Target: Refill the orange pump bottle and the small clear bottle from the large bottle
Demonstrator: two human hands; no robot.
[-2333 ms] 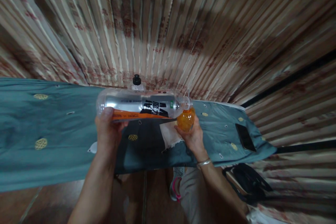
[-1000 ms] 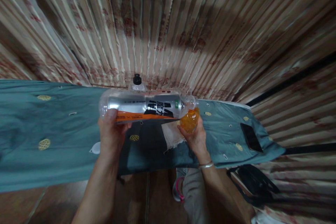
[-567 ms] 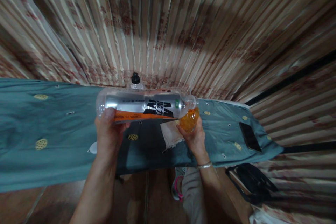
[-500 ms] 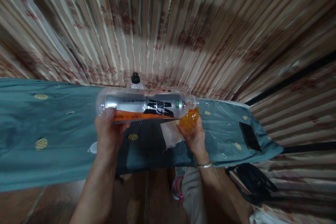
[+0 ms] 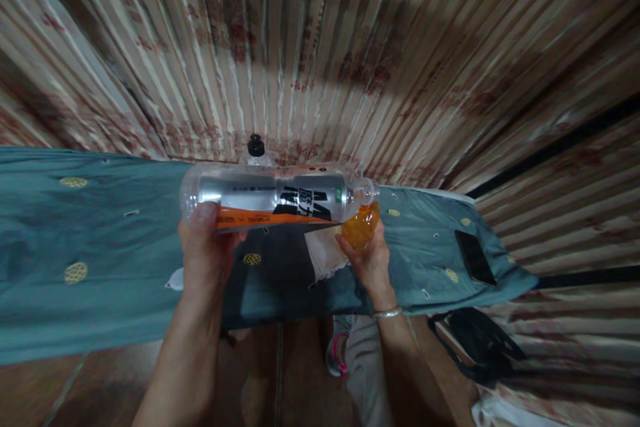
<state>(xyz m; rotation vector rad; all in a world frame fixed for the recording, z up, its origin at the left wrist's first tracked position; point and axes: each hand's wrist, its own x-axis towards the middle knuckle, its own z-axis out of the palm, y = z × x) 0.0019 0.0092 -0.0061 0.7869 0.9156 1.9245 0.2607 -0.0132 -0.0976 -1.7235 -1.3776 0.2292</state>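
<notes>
- Head view: the left grip (image 5: 207, 247) is closed around the base end of a clear plastic bottle (image 5: 270, 197) with a silver and orange label, the thumb pressed on its near side and the fingertips showing underneath.
- From the left grip the bottle lies on its side in the air, its neck reaching rightward to just above the right grip (image 5: 370, 257).
- The right grip is wrapped round a small translucent orange container (image 5: 361, 223), thumb on its left side; the container's top meets the bottle's neck in the view, but whether they touch cannot be told.
- Beyond the bottle, between the two grips, a black cap (image 5: 257, 145) shows on a clear piece mostly hidden.
- Below and left of the right grip, a white cloth (image 5: 325, 253) lies on the teal cover (image 5: 125, 227).
- Well to the right of the right grip lies a smartphone (image 5: 475, 258).
- Just beside the left grip's wrist is a pale disc (image 5: 175, 279).
</notes>
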